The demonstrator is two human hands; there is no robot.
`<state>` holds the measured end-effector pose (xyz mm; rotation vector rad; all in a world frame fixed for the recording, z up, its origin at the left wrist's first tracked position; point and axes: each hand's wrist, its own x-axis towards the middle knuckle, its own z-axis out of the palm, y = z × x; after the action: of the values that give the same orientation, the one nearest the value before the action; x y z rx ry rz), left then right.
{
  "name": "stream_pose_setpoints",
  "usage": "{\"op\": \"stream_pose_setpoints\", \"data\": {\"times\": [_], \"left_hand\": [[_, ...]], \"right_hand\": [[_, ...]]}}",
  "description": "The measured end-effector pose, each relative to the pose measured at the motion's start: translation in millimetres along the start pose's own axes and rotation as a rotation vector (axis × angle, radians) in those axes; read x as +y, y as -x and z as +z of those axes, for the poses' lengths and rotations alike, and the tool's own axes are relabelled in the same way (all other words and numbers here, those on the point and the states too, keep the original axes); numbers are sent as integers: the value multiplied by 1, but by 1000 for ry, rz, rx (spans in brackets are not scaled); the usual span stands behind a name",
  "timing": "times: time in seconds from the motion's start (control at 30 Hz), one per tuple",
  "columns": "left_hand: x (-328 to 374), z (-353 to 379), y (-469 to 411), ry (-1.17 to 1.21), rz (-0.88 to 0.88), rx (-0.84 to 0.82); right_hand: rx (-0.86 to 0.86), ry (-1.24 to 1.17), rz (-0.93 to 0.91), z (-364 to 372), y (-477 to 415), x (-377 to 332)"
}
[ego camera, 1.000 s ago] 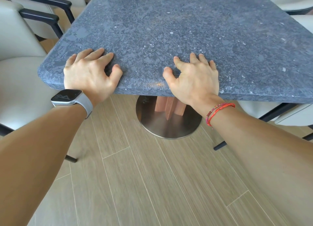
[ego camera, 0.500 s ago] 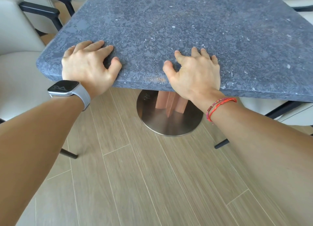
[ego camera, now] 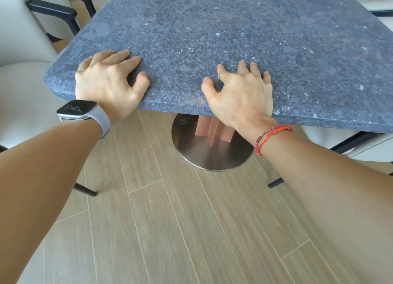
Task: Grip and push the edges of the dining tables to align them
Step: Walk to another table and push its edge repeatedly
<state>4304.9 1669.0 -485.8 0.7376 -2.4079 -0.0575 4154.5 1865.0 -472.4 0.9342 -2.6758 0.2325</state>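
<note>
The dark speckled stone desk [ego camera: 212, 28] fills the far half of the view, its near edge running from a rounded corner on the left off to the right. Both hands lie on top of that edge. The left hand [ego camera: 106, 86] sits just right of the corner and the right hand [ego camera: 242, 92] is further right, above the round metal pedestal base [ego camera: 212, 154]. On each, the fingers are spread and arched with the tips pressing the top, the thumb is splayed inward, and the heel of the palm drapes over the rim. Neither hand is wrapped under the edge.

No second desk is in view, so I cannot tell how far the alignment has got.

The step looks like a forward shove. A heavy top on a single pedestal probably tips or pivots easily, so pushing low and level through the palm heels, with equal force on both sides, should slide the base across the wood floor [ego camera: 170, 220] without twisting it. More pressure from one hand would swing that corner. The pale chair [ego camera: 21, 71] close on the left and the chair [ego camera: 361, 143] tucked under on the right could catch, so short, checked pushes seem wise.
</note>
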Motion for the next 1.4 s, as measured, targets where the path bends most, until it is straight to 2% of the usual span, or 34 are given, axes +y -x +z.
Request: {"op": "stream_pose_setpoints", "data": {"times": [0.43,0.9,1.03,1.17,1.23,1.3,1.4], "left_hand": [[-2,-4,-2,-27,-26,-78],[-8,3,-3,-36,19,-59],[-8,-1,-5,-13,-3,-149],[0,-20,-14,203,-135,-338],[13,-36,-18,456,-236,-377],[32,-51,-14,677,-258,-415],[66,-71,-5,868,-286,-426]], "right_hand": [[-72,-58,-14,-3,4,1],[-106,-107,-11,-4,2,6],[-207,-194,35,-14,1,5],[-245,-505,157,-44,7,2],[-236,-644,205,-60,13,0],[-257,-751,260,-78,20,1],[-279,-869,342,-101,33,9]]}}
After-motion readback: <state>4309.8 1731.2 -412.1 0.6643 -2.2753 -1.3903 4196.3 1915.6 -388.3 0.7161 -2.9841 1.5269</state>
